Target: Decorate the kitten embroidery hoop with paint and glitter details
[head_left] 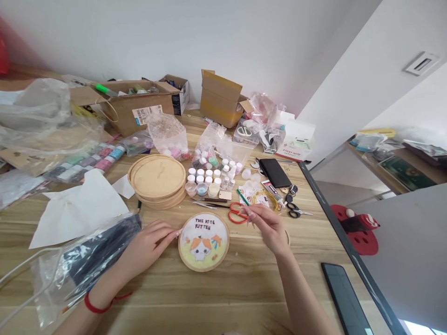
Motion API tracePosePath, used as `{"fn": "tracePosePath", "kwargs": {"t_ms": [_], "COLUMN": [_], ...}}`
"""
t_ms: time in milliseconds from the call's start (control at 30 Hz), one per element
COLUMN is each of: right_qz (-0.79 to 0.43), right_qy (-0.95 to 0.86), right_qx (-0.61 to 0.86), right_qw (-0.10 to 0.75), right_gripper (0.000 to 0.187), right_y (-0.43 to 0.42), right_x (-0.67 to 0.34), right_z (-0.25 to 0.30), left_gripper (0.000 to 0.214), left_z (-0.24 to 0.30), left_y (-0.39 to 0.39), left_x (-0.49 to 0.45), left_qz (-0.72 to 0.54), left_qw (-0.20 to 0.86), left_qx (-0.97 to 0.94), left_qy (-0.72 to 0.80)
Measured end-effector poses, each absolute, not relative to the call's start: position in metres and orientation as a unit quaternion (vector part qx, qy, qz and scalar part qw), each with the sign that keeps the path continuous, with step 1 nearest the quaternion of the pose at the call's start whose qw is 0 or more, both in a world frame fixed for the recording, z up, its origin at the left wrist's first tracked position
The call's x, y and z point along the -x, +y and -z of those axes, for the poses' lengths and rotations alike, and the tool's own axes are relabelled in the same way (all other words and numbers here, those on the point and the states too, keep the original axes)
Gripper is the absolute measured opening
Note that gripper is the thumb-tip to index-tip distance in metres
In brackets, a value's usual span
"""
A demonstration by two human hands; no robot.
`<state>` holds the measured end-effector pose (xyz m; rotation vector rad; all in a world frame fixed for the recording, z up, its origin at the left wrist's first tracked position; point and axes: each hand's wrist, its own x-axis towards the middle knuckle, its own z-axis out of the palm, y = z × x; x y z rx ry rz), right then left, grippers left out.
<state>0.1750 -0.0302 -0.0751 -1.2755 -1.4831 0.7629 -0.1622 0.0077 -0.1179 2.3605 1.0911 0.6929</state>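
Note:
A round wooden-rimmed plaque (204, 266) lies flat on the table, with a cat picture and dark lettering on a white and yellow ground. At its left rim, my left hand (153, 242) pinches or presses the edge with thumb and forefinger. My right hand (267, 225) hovers right of the plaque with its fingertips pinched together. What sits between those fingertips is too small to make out. Just beside them are red-handled scissors (234, 215) and a green stick (242, 196), whose lower end meets the fingers; whether it is held I cannot tell.
Wooden round trays (157, 177) are stacked left of several white-capped jars (208, 174). Behind stand cardboard boxes (220, 100) and plastic bags. Black scissors (295, 211) and a black case (274, 172) lie to the right, a phone (344, 298) near the right edge. A plastic-wrapped dark bundle (101, 251) lies left.

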Motion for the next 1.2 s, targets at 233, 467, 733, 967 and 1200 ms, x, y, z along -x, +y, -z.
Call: {"fn": "tracePosePath", "kwargs": {"t_ms": [233,467,733,967,1200], "right_qz": [-0.309,-0.088,-0.079,-0.138,-0.173], "right_qy": [-0.577,-0.651,-0.652,-0.655,-0.647], "right_qx": [0.567,0.734,0.748,0.736,0.737], "right_qw": [0.499,0.175,0.09,0.095,0.089], "right_gripper": [0.042,0.03,0.025,0.026,0.026], "right_y": [-0.018,0.003,0.02,0.028,0.038], "right_x": [-0.209,-0.209,-0.209,-0.217,-0.222], "right_z": [0.099,0.132,0.141,0.133,0.124], "left_gripper": [0.032,0.036,0.038,0.039,0.039], "left_z": [0.118,0.118,0.12,0.12,0.121], "left_y": [0.009,0.011,0.013,0.012,0.011], "left_x": [0.162,0.158,0.159,0.157,0.161], "left_qz": [-0.237,-0.217,-0.21,-0.207,-0.207], "left_qw": [0.226,0.22,0.215,0.217,0.222], "left_qx": [-0.859,-0.866,-0.867,-0.867,-0.865], "left_qy": [0.395,0.394,0.397,0.397,0.4]}}
